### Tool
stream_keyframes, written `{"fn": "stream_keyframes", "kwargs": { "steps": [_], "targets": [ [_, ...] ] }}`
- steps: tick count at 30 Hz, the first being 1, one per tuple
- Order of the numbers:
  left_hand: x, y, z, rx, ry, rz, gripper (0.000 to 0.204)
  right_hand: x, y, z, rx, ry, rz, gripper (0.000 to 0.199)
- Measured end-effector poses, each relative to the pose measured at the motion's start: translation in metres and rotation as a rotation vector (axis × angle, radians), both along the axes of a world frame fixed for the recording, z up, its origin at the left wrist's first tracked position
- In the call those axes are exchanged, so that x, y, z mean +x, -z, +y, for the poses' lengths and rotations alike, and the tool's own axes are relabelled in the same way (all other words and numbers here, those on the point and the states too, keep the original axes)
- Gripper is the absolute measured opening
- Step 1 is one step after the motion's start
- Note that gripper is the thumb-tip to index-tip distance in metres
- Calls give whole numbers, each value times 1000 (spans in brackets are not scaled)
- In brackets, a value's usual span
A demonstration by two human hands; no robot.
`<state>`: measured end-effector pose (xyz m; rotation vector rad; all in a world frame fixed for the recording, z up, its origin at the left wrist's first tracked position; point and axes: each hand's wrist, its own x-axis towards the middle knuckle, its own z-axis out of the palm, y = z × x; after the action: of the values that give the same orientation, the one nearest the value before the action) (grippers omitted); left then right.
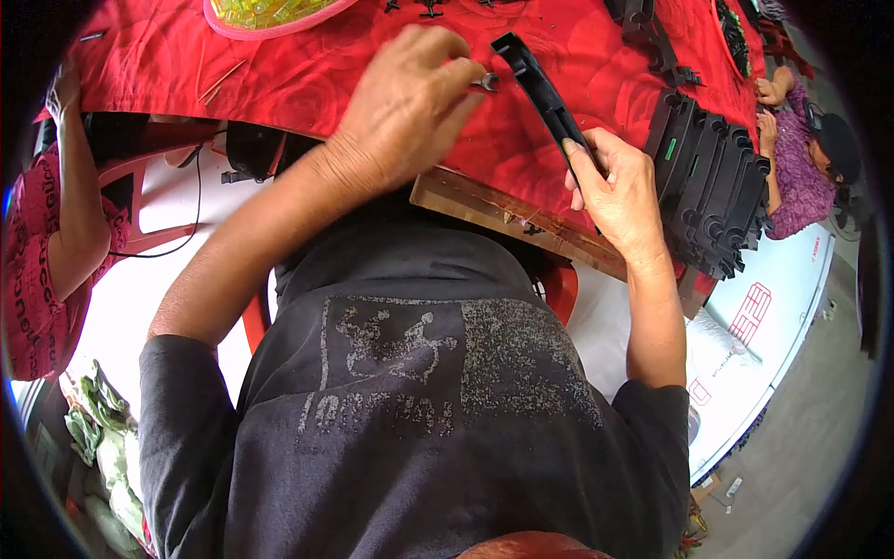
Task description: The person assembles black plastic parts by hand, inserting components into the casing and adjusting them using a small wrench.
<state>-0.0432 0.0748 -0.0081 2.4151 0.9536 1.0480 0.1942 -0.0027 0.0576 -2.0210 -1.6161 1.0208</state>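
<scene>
Curved fingers, apart and somewhat blurred, show on my left hand [410,107] above the red-covered table. Just past its fingertips is the jaw of a small metal wrench [486,82]; the hand hides the rest, and nothing shows firmly gripped. My right hand [619,186] is closed round the lower end of a long, narrow black plastic part [540,88]. That part is tilted, with its upper end towards the left hand and its hollow, ribbed side showing.
Similar black parts [712,182] lie stacked at the right, with more [647,33] beyond. A pink-rimmed basket [279,31] holds yellow pieces. A wooden drawer [484,210] juts out below the red cloth [289,79]. Other people sit at left [70,224] and right [801,177].
</scene>
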Motion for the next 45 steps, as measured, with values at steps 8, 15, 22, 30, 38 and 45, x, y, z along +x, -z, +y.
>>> {"fn": "stream_keyframes", "kwargs": {
  "steps": [8,15,22,30,38,45],
  "targets": [
    [63,9,-36,-1035,-7,-611,41,-28,16,3,355,-2,-87,15],
    [81,0,-35,-1226,-182,-755,30,-42,34,4,459,26,-92,13],
    [94,-10,-28,-1336,-183,-929,28,-50,41,7,549,85,-91,15],
    [93,-16,-23,-1440,-147,-1048,32,-52,50,11,553,123,-69,19],
    [94,-23,-19,-1460,-197,-1014,33,-57,51,13,652,120,-55,22],
    [94,-13,-19,-1412,-110,-1032,33,-55,55,14,614,146,-40,24]
  ]
}}
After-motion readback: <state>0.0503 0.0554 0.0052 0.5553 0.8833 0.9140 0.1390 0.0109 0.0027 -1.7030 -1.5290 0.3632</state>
